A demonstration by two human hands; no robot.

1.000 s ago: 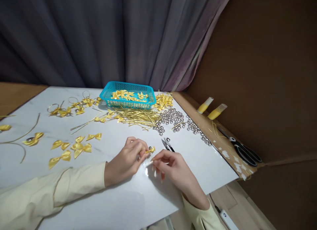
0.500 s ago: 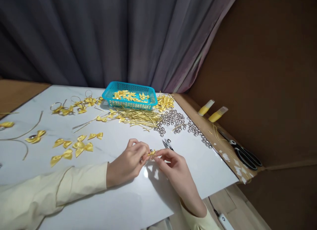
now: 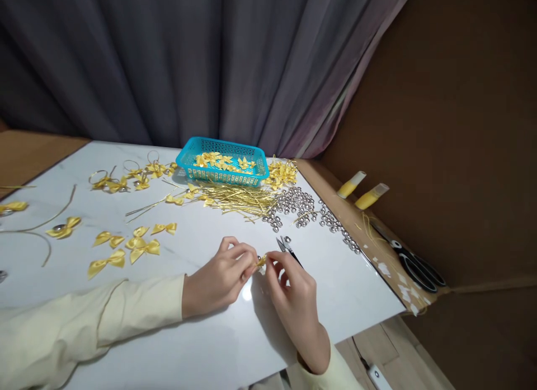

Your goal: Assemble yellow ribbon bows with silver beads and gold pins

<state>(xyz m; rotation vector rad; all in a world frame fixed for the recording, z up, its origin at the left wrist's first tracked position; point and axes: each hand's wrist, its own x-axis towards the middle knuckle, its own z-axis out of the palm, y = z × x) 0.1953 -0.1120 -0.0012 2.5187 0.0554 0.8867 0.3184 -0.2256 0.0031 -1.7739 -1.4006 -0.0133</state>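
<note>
A small yellow ribbon bow [image 3: 262, 262], with a silver bead showing at its top, is held just above the white board. My left hand [image 3: 221, 277] pinches its left side, fingers closed and partly covering it. Thumb and forefinger of my right hand [image 3: 293, 295] close on its right end. Behind the right hand lie small black-handled scissors [image 3: 288, 249] with a loose silver bead [image 3: 287, 239] beside them. Several loose yellow bows [image 3: 145, 248] rest on the board to the left.
A turquoise basket [image 3: 222, 174] of bows stands at the back. Before it lie gold wires [image 3: 241, 198] and silver beads [image 3: 296, 201]. Large black scissors [image 3: 417, 267] and two yellow tubes [image 3: 351, 184] sit along the right edge. Behind hangs a grey curtain [image 3: 188, 60].
My right hand has turned more upright, its fingertips still at the bow's right end. The bow is tilted more steeply. The view has shifted slightly.
</note>
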